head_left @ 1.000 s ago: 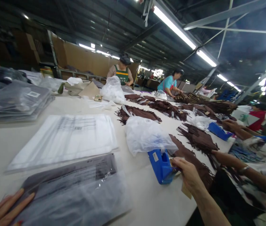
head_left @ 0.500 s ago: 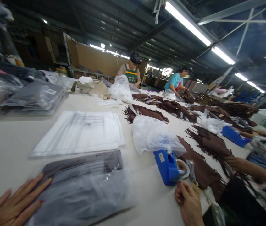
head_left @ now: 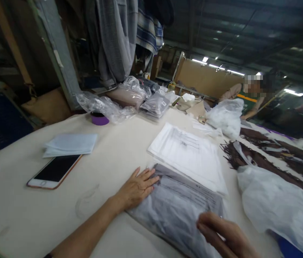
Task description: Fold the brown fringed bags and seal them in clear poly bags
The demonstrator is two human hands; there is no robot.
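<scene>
A clear plastic bag with dark grey folded cloth inside (head_left: pixel 178 211) lies flat at the front of the table. My left hand (head_left: pixel 138 188) rests palm down on its left edge, fingers spread, holding nothing. Over the bag's right part is my right hand (head_left: pixel 224 233), thumb and fingertips pinched together. Whatever sits in that pinch, if anything, is too small to make out. Just behind, a stack of white printed plastic bags (head_left: pixel 189 154) touches or nearly touches the grey bag. At the lower right, a blue tape dispenser (head_left: pixel 288 247) is mostly hidden under a cloudy plastic bag (head_left: pixel 280 200).
To the left lie a phone (head_left: pixel 56 169) and folded pale papers (head_left: pixel 71 144). A purple tape roll (head_left: pixel 99 119) and more bagged garments (head_left: pixel 155 104) stand farther back. Brown fringed pieces (head_left: pixel 264 161) spread along the right. A co-worker (head_left: pixel 250 96) is across the table.
The view has swung left, bringing the phone and papers in. My right hand has gone from beside the tape dispenser to above the grey bag, still pinched. My left hand stays on the bag's edge.
</scene>
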